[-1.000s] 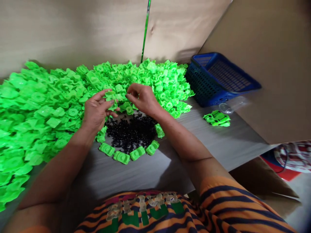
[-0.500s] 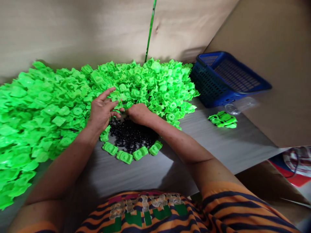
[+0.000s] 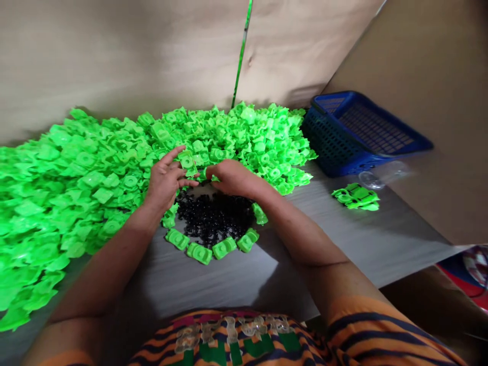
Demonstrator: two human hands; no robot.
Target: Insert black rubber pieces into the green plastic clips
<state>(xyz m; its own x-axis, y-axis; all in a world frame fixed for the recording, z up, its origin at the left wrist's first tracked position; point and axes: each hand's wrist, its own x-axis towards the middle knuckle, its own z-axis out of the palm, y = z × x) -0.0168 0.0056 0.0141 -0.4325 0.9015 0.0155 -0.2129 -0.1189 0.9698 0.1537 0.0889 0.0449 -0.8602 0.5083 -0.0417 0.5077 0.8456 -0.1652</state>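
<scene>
My left hand [image 3: 166,182] is at the near edge of a large heap of bright green plastic toy car bodies [image 3: 91,178]. Its index finger is raised, and a green toy car body [image 3: 188,162] sits between its fingers. Close on its right, my right hand [image 3: 232,178] has its fingers pinched together, palm down. A bit of green shows at those fingertips; whether they hold it I cannot tell. Below both hands lies a pile of small black plastic parts [image 3: 213,216]. Several green car bodies [image 3: 200,252] curve around the pile's near side.
A blue plastic basket [image 3: 343,137] stands at the back right. In front of it lie a clear plastic piece [image 3: 371,180] and a small stack of green pieces with black parts [image 3: 357,196]. A wooden board [image 3: 152,56] rises behind the heap on the grey table [image 3: 236,274].
The view has shifted slightly. My right hand has moved a little away from the left fingers, and a green bit now shows at its tips. The left hand keeps its piece.
</scene>
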